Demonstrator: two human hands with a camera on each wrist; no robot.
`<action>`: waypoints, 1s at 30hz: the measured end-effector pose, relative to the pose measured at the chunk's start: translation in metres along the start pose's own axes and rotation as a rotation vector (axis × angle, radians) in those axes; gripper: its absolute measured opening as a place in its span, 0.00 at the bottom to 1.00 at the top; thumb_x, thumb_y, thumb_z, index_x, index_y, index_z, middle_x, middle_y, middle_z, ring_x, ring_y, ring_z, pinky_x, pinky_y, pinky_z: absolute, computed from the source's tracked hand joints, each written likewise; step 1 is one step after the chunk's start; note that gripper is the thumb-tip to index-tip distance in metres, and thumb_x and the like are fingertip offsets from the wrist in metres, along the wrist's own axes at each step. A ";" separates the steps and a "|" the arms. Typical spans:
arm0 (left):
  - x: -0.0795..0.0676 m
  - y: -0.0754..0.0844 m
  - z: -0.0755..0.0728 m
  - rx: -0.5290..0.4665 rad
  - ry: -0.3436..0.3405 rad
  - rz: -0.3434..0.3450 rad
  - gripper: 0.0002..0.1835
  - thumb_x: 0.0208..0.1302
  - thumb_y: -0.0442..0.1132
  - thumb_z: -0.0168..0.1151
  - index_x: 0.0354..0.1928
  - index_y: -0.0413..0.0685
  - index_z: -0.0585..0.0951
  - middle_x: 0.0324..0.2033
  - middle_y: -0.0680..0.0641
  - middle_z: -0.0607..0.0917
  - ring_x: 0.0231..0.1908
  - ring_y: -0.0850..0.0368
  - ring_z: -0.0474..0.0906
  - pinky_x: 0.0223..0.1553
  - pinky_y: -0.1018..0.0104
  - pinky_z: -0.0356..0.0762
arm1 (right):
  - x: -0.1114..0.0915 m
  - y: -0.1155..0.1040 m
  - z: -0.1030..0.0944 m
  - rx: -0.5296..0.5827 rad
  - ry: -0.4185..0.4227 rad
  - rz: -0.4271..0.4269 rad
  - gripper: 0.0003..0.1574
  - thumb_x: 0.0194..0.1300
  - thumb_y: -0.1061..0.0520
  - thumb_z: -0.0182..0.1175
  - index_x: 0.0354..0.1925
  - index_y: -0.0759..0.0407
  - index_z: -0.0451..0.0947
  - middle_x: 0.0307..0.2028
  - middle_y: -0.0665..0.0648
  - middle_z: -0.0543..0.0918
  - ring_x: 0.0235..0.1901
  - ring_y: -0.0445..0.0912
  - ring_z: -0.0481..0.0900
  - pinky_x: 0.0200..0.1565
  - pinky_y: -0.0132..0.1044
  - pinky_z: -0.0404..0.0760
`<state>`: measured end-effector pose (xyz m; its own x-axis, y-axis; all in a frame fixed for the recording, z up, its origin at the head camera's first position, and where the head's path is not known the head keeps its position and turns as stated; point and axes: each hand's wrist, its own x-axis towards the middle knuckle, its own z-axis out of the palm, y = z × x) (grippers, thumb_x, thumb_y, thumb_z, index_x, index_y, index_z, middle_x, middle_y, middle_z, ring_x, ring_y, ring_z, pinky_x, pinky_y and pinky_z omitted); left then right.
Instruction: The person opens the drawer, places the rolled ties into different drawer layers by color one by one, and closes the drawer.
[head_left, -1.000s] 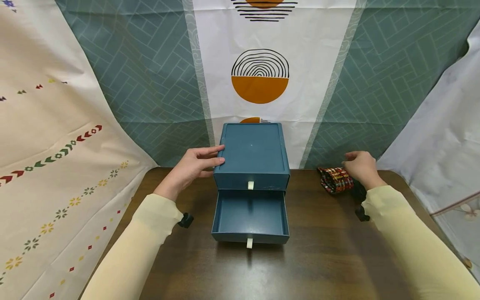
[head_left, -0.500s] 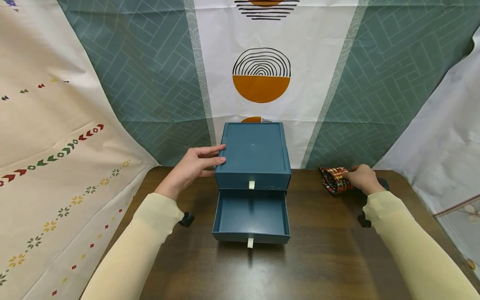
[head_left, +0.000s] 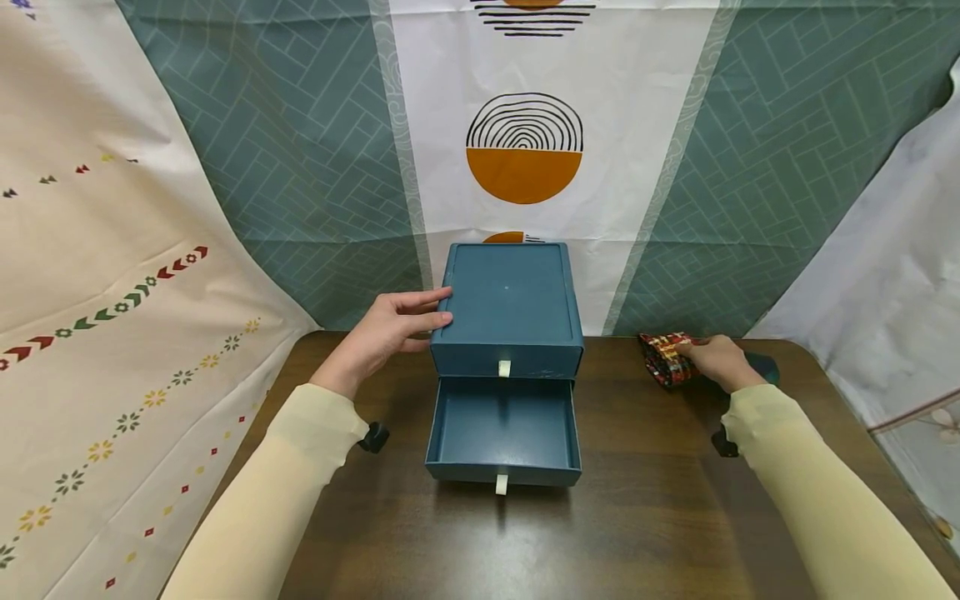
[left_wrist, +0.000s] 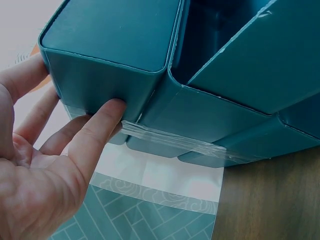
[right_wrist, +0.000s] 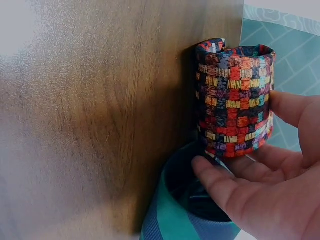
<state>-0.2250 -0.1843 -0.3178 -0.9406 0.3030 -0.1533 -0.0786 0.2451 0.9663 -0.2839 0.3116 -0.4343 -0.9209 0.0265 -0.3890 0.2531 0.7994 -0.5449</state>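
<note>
A: Item one, the left hand [head_left: 386, 329]: condition?

B: Spread and unclenched, grasping nothing; fingertips laid against the left edge of a dark blue drawer unit [head_left: 506, 292]

A: Parts of that unit?

B: Lower drawer [head_left: 465, 473], one, pulled out, to the left hand's right and nearer the person; pale pull tab [head_left: 502, 484] at its front; clear tape [left_wrist: 175, 140], one band, along the side near the left thumb

A: Item two, the right hand [head_left: 722, 361]?

B: One finger touching the upper side of a patterned roll [right_wrist: 235, 100], others reaching about its palm-side end; whether the hold is firm, I cannot tell

A: Patterned roll, particulars?

B: Coiled strip, woven-look checks of red, yellow and black; located at the right hand's fingertips, towards the far edge of the brown worktop [head_left: 637, 500]

A: Anything adjoining?

B: Striped roll [right_wrist: 172, 217], green and blue, just beside the right hand's fingers; wall hanging [head_left: 525, 179], printed, beyond both hands
</note>
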 end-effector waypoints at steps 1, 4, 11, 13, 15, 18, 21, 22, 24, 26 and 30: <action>0.000 0.000 0.000 0.000 0.000 0.000 0.29 0.60 0.45 0.64 0.64 0.59 0.71 0.66 0.54 0.68 0.61 0.56 0.71 0.58 0.49 0.72 | 0.000 0.000 0.000 -0.002 -0.010 -0.003 0.53 0.68 0.32 0.39 0.67 0.76 0.52 0.64 0.80 0.54 0.61 0.73 0.56 0.59 0.62 0.65; 0.000 0.000 0.000 -0.001 0.001 -0.001 0.29 0.60 0.45 0.64 0.64 0.59 0.71 0.66 0.54 0.68 0.61 0.56 0.71 0.58 0.49 0.71 | 0.002 -0.001 0.002 -0.012 -0.028 -0.018 0.53 0.67 0.32 0.40 0.67 0.76 0.51 0.64 0.80 0.55 0.62 0.73 0.57 0.59 0.62 0.66; -0.001 0.000 0.000 0.002 -0.001 0.002 0.29 0.60 0.45 0.64 0.64 0.59 0.71 0.66 0.54 0.68 0.61 0.55 0.71 0.59 0.49 0.71 | 0.004 -0.003 0.006 -0.027 0.022 -0.038 0.44 0.67 0.36 0.45 0.60 0.75 0.64 0.52 0.75 0.69 0.49 0.64 0.69 0.46 0.52 0.74; 0.000 0.000 0.000 0.003 -0.001 0.002 0.29 0.60 0.46 0.64 0.64 0.59 0.71 0.66 0.54 0.68 0.61 0.55 0.72 0.58 0.49 0.72 | 0.003 -0.005 0.007 -0.030 0.032 -0.045 0.39 0.67 0.38 0.47 0.54 0.72 0.70 0.43 0.68 0.72 0.42 0.58 0.70 0.39 0.45 0.73; 0.000 0.000 0.000 0.002 -0.001 0.002 0.29 0.60 0.46 0.65 0.64 0.59 0.71 0.65 0.54 0.69 0.60 0.56 0.72 0.58 0.49 0.72 | 0.004 -0.005 0.008 -0.031 0.042 -0.048 0.33 0.66 0.38 0.49 0.44 0.69 0.74 0.33 0.61 0.71 0.35 0.53 0.68 0.33 0.40 0.68; 0.000 0.000 0.000 0.000 -0.001 0.002 0.29 0.59 0.46 0.65 0.64 0.59 0.71 0.65 0.54 0.69 0.60 0.56 0.72 0.58 0.50 0.72 | 0.006 -0.005 0.008 -0.024 0.047 -0.049 0.27 0.65 0.38 0.51 0.27 0.60 0.72 0.22 0.52 0.66 0.26 0.48 0.64 0.27 0.37 0.64; 0.000 0.001 0.000 -0.002 0.000 0.003 0.29 0.59 0.45 0.65 0.64 0.59 0.71 0.65 0.54 0.69 0.60 0.55 0.72 0.58 0.50 0.72 | 0.009 -0.003 0.007 -0.003 0.041 -0.047 0.27 0.63 0.38 0.53 0.16 0.51 0.64 0.15 0.48 0.61 0.19 0.44 0.59 0.23 0.37 0.62; 0.000 0.001 0.000 -0.002 0.000 0.004 0.29 0.59 0.45 0.65 0.64 0.59 0.72 0.65 0.54 0.69 0.60 0.55 0.72 0.58 0.50 0.72 | 0.010 -0.003 0.007 0.004 0.039 -0.045 0.28 0.63 0.38 0.54 0.13 0.49 0.60 0.13 0.46 0.59 0.17 0.43 0.57 0.22 0.36 0.61; 0.000 0.001 0.000 -0.002 0.000 0.005 0.29 0.59 0.45 0.65 0.64 0.59 0.72 0.65 0.54 0.69 0.60 0.55 0.72 0.58 0.49 0.72 | 0.011 -0.003 0.007 0.017 0.037 -0.042 0.30 0.61 0.39 0.56 0.10 0.47 0.58 0.10 0.45 0.57 0.14 0.42 0.55 0.20 0.36 0.60; 0.000 0.000 0.000 -0.001 0.000 0.006 0.29 0.59 0.45 0.65 0.64 0.58 0.72 0.65 0.54 0.69 0.60 0.55 0.72 0.58 0.49 0.72 | 0.011 -0.004 0.007 0.030 0.043 -0.040 0.29 0.60 0.39 0.57 0.11 0.47 0.60 0.10 0.45 0.59 0.14 0.42 0.57 0.20 0.36 0.61; 0.000 0.000 0.000 -0.001 0.000 0.009 0.29 0.60 0.45 0.65 0.64 0.58 0.72 0.66 0.54 0.69 0.60 0.55 0.72 0.58 0.49 0.72 | 0.011 -0.005 0.009 0.086 0.036 -0.035 0.22 0.59 0.40 0.59 0.19 0.52 0.71 0.13 0.45 0.65 0.18 0.43 0.65 0.24 0.37 0.68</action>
<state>-0.2251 -0.1842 -0.3175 -0.9411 0.3054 -0.1449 -0.0708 0.2411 0.9679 -0.2927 0.3022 -0.4424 -0.9394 0.0224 -0.3421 0.2436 0.7458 -0.6200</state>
